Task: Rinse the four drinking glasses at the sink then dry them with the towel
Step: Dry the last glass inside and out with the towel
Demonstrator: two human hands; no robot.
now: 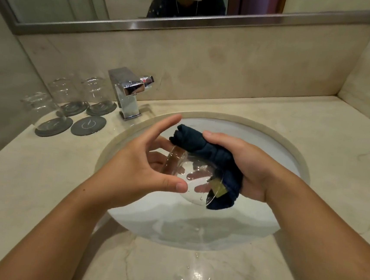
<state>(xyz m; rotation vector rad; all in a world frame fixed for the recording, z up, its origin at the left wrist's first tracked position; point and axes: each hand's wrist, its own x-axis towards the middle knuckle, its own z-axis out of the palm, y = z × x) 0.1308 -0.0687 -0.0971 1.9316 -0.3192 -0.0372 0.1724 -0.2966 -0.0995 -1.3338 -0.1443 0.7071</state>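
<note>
Over the sink bowl, my left hand holds a clear drinking glass on its side, thumb and fingers round its base end, index finger stretched out. My right hand grips a dark blue towel bunched against the glass's open end; part of the towel hangs below the rim. Three more glasses stand upside down on grey coasters at the left: one nearest the front, two behind it.
A fourth grey coaster lies bare beside the glasses. A chrome faucet stands at the back left of the basin. Water drops sit on the marble counter in front. A mirror runs along the wall.
</note>
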